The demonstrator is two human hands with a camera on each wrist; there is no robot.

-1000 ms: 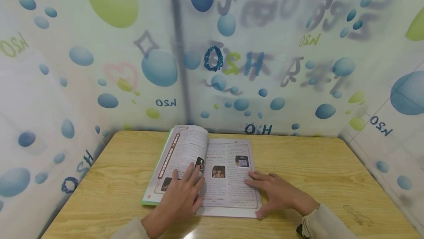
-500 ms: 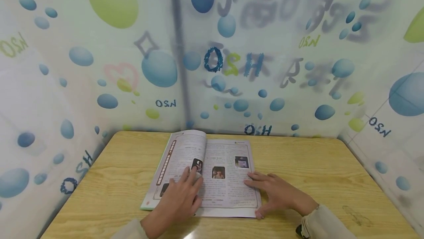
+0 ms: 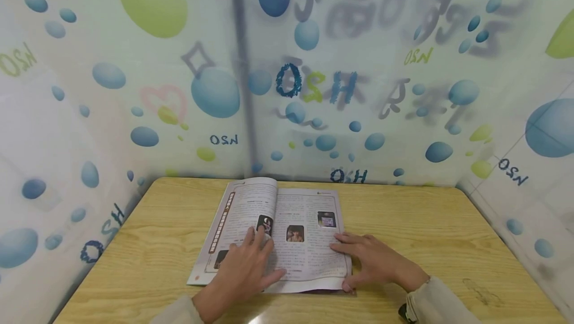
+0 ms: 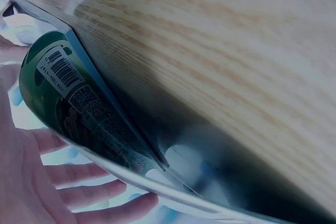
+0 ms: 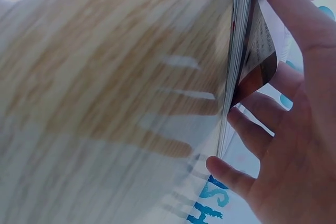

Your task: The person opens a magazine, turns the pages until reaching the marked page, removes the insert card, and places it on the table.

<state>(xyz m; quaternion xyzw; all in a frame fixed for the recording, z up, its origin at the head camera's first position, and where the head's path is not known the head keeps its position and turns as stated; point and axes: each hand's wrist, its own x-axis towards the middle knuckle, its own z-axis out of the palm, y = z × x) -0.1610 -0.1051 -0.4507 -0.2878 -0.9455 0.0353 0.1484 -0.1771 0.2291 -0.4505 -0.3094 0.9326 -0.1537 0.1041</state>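
Note:
A magazine (image 3: 314, 259) lies spread on the wooden table, with printed text and small photos on both pages. My left hand (image 3: 244, 264) rests on the left page, fingers spread and thumb stretched toward the right page. In the left wrist view, the green back cover (image 4: 63, 77) with a barcode bows up from the tabletop. At the right edge is my right hand (image 3: 374, 261), its fingers lying over the margin and its thumb at the bottom corner. That page's lower edge is lifted, showing a darker page (image 3: 323, 291) beneath; in the right wrist view the corner (image 5: 262, 72) curls up.
The wooden table (image 3: 417, 219) extends on both sides of the magazine. Behind it hangs a pale curtain (image 3: 390, 65) printed with blue and green bubbles and mirrored letters, continuing along both sides.
The left page has settled lower and slightly leftward, hiding the green cover edge. My left thumb has spread to the right. The right page's bottom corner has lifted at my right thumb.

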